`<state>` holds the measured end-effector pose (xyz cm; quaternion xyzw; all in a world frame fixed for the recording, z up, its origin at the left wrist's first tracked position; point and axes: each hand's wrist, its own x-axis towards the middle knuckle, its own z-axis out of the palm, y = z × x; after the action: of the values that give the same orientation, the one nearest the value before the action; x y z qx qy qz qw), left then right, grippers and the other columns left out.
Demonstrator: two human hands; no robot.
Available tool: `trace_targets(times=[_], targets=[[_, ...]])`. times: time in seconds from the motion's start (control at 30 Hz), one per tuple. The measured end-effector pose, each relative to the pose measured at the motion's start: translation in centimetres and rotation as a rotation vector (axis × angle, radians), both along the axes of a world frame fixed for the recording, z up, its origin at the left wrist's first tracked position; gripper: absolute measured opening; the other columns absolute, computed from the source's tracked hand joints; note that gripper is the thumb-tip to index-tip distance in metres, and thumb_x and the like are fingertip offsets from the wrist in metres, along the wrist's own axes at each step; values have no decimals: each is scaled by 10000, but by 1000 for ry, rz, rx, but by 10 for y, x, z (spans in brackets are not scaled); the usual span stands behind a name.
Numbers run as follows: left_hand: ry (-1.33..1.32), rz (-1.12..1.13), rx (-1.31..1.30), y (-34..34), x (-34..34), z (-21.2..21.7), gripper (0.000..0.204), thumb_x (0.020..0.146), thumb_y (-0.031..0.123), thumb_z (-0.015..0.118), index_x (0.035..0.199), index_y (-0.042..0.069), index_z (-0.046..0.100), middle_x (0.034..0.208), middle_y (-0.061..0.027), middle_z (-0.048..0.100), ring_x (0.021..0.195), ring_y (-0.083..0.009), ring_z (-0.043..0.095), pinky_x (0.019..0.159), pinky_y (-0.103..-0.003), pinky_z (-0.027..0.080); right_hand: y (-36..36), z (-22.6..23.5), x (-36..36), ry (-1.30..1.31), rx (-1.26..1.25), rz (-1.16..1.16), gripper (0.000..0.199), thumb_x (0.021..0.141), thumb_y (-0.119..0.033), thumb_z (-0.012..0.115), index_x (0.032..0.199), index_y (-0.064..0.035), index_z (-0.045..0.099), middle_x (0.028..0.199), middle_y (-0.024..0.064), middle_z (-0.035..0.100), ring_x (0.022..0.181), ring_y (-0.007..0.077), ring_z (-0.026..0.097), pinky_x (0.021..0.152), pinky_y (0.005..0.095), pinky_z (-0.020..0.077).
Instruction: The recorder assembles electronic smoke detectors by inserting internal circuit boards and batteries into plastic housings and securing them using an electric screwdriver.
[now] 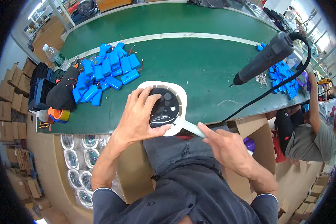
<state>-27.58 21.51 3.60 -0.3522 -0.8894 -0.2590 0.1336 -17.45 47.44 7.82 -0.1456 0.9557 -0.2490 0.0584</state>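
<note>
A white rounded housing with a ribbed inner ring (182,96) is held at the near edge of the green table. A glossy black round panel (164,108) lies inside the ring. My left hand (136,114) is closed on it, fingertips over the black panel and thumb along its near edge. A pale handle (192,128) reaches from the housing's near right rim to my right hand (227,147), which is closed round its end. I cannot tell whether the handle is part of the housing or a separate tool. To the right hangs a dark electric screwdriver (265,58), apart from both hands.
Blue wired battery packs (106,67) are heaped at left, beside a dark cloth-like bundle (63,89), a plastic bottle (56,56) and an orange tape roll (58,114). Wrapped units (74,158) fill a carton below. Another person (311,134) sits at right beside more blue packs (283,80).
</note>
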Motion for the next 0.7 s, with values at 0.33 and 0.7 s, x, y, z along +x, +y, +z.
trace_targets(times=[0.33,0.7], targets=[[19,25,4,-3,1,-2,706,579,362,807,1130,6,546,1240,-220,465,1125,-405,445,938,-486,392,-4,-48,9,133,-127,-22,453,853,-45,608,1298,-105,545,656,127,548,559,283,567,517,389,460],[-88,0,250,-31,-5,12,768,567,370,806,1183,14,518,1263,-208,506,1164,-351,482,986,-423,390,-2,-32,18,36,-298,-39,505,844,-72,650,1328,-128,519,695,131,566,595,292,582,551,387,464]])
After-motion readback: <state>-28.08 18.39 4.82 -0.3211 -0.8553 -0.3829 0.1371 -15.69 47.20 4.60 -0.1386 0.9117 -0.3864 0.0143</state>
